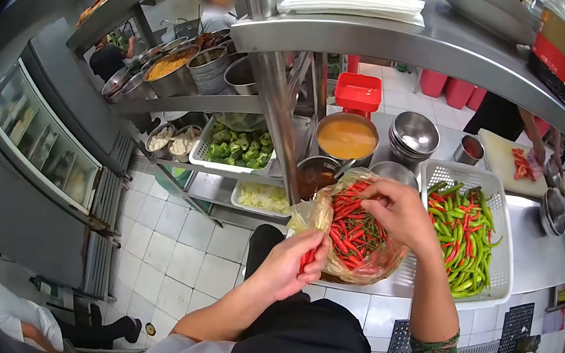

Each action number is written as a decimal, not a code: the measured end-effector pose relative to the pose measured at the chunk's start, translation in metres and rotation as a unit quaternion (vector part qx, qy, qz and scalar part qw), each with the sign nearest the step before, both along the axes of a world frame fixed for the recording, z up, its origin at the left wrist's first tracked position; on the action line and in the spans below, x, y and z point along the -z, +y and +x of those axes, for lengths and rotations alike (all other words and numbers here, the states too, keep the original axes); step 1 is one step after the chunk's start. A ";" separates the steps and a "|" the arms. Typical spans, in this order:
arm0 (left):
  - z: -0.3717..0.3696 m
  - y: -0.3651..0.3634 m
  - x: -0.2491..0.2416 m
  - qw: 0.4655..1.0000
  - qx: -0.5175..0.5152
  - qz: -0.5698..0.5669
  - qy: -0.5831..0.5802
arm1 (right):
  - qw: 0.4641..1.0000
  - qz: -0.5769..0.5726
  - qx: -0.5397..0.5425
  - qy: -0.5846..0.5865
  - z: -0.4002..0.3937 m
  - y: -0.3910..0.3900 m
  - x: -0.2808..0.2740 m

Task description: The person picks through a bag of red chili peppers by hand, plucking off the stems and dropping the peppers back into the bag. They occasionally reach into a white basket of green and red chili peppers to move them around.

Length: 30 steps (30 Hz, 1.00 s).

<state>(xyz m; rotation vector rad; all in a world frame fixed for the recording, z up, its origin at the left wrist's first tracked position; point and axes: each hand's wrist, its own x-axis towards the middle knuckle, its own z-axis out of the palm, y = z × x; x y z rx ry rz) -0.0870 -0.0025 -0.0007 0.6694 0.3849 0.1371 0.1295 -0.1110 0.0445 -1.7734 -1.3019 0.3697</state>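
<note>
Small red chillies (354, 233) fill an open clear plastic bag (386, 263) at the counter's near edge. My left hand (296, 261), left of the bag, is closed around a few red chillies. Over the bag's upper right part is my right hand (397, 211), its fingers bent together above the chillies; whatever lies between the fingertips is too small to make out. Just right of the bag, a white basket (504, 269) holds green and red chillies (462, 234).
Behind the bag stand a pot of orange liquid (347, 139) and stacked metal bowls (415, 134). A steel post (275, 103) and overhead shelf (388, 43) rise ahead. A co-worker's hands (539, 151) are over a cutting board (508, 161) at the right. Broccoli (240, 145) sits left.
</note>
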 end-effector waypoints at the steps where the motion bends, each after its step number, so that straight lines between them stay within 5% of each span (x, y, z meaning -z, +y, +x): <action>1: 0.012 0.002 -0.004 0.999 -0.005 0.035 -0.020 | 0.965 0.059 -0.034 0.251 0.001 -0.010 0.009; 5: 0.029 -0.011 -0.007 0.997 0.062 0.037 -0.004 | 0.867 0.070 -0.150 0.470 -0.024 -0.042 0.005; 9: 0.035 -0.040 0.006 0.987 0.160 -0.025 -0.015 | 0.897 0.154 -0.132 0.393 -0.043 -0.044 0.036; 12: 0.039 -0.045 0.002 0.988 0.130 -0.081 0.033 | 0.977 0.171 -0.015 0.130 -0.052 -0.047 0.038; 16: 0.038 -0.043 0.001 0.990 0.080 -0.068 0.098 | 0.960 0.212 0.080 -0.164 -0.070 -0.038 0.040; 30: 0.009 -0.027 0.015 0.993 0.083 -0.079 0.010 | 0.971 -0.038 0.080 -0.223 0.005 -0.003 0.063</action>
